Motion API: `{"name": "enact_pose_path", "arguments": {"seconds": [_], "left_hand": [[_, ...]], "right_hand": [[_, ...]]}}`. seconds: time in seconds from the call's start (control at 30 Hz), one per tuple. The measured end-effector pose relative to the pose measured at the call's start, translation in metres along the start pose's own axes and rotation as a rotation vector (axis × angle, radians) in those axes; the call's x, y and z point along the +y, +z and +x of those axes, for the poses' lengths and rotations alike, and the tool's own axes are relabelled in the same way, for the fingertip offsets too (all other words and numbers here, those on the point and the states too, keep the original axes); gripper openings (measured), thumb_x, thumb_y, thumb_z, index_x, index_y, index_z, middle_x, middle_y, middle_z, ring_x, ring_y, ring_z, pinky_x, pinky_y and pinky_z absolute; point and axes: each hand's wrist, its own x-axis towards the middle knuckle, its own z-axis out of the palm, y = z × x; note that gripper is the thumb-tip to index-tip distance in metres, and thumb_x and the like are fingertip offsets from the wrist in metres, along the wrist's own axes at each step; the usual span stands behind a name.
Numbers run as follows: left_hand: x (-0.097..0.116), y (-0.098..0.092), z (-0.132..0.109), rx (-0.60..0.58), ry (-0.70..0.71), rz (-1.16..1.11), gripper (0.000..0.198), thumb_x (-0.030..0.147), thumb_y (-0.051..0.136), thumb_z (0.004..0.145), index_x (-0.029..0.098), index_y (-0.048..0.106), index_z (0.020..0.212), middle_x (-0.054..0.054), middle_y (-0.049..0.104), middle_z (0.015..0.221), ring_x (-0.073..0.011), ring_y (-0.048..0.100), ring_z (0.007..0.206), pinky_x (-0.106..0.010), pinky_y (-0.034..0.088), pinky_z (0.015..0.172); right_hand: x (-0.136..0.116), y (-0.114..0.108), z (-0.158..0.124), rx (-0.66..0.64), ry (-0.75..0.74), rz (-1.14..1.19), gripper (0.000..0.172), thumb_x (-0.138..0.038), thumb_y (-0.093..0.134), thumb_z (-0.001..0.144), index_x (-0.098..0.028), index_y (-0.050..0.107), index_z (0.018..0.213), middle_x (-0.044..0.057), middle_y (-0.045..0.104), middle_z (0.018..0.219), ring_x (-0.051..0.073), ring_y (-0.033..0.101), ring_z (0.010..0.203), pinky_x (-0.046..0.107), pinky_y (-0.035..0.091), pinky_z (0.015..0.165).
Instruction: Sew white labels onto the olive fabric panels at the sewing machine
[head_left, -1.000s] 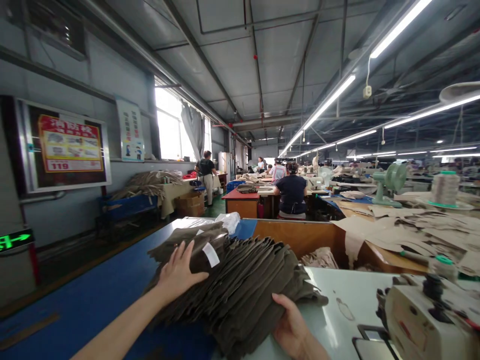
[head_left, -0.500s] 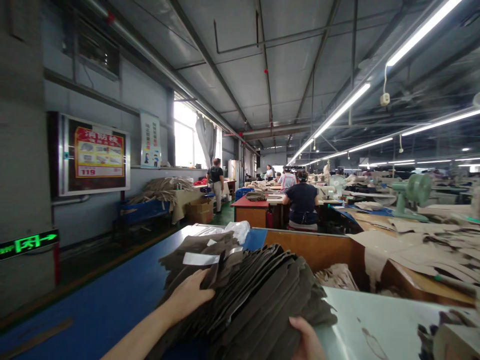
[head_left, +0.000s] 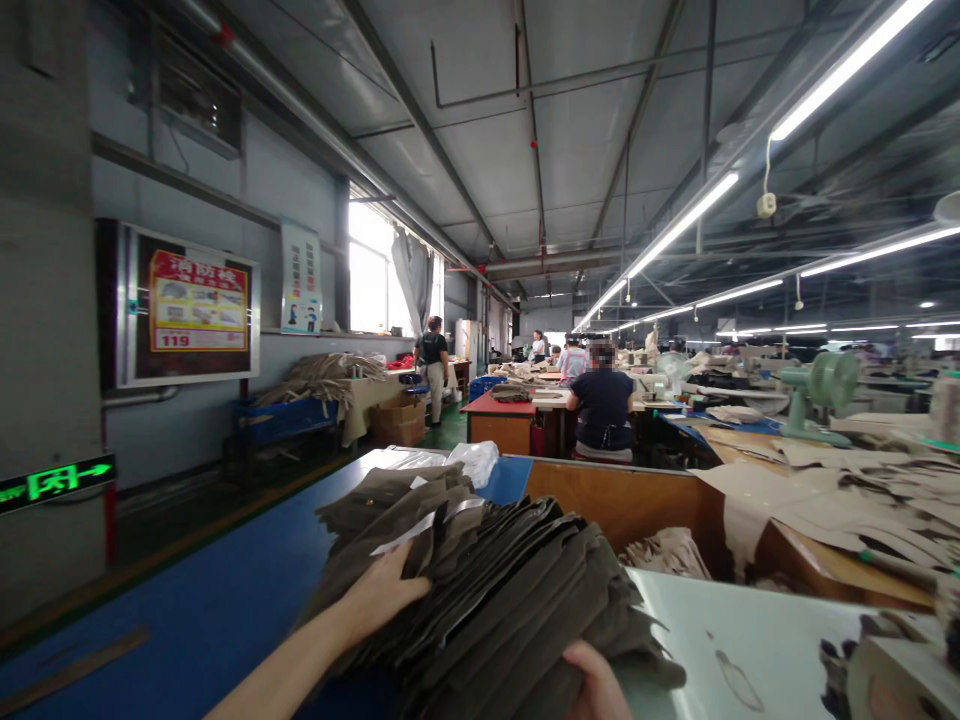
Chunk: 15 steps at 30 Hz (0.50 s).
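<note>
From my post I see the dark cloth pile (head_left: pixel 517 590) lying over the blue bench (head_left: pixel 225 610) and the edge of the pale bench (head_left: pixel 727 630). The left hand (head_left: pixel 381 597) has its grip closed on a fold, just beside the white strip (head_left: pixel 405 533). The right hand (head_left: pixel 598 686) puts its thumb on the pile's near right side; its fingers are hidden, so I cannot tell that grip. I judge the step is gathering the layers; the next move calls for even pressure from both sides.
</note>
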Motion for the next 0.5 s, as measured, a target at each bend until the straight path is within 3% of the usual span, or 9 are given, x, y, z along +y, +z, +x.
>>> {"name": "enact_pose_path", "arguments": {"seconds": [0.17,0.33,0.5], "left_hand": [[0.002,-0.007,0.004,-0.031,-0.029,-0.065,0.078,0.043,0.061,0.062,0.016,0.052,0.135,-0.007,0.059,0.135,-0.031,0.053,0.125,-0.038,0.038,0.107],[-0.003,-0.01,0.007,-0.094,-0.033,-0.129,0.059,0.045,0.064,0.059,0.02,0.069,0.113,-0.004,0.072,0.114,-0.033,0.06,0.116,-0.038,0.044,0.102],[-0.019,-0.005,0.013,-0.084,-0.061,-0.206,0.06,0.049,0.062,0.061,0.023,0.068,0.115,-0.003,0.071,0.115,-0.0322,0.062,0.113,-0.038,0.047,0.1]], "right_hand": [[0.004,-0.012,0.011,-0.039,0.082,0.046,0.04,-0.044,0.083,0.048,-0.017,0.075,0.076,0.013,0.075,0.094,0.039,0.065,0.103,0.052,0.045,0.095],[0.002,-0.023,0.022,-0.14,0.054,-0.009,0.06,-0.066,0.08,0.056,-0.018,0.077,0.093,0.013,0.073,0.106,0.038,0.062,0.109,0.054,0.043,0.097],[-0.011,0.0,0.019,-0.247,-0.017,-0.033,0.084,-0.09,0.064,0.05,-0.022,0.076,0.097,0.013,0.072,0.11,0.038,0.059,0.115,0.054,0.043,0.097]]}}
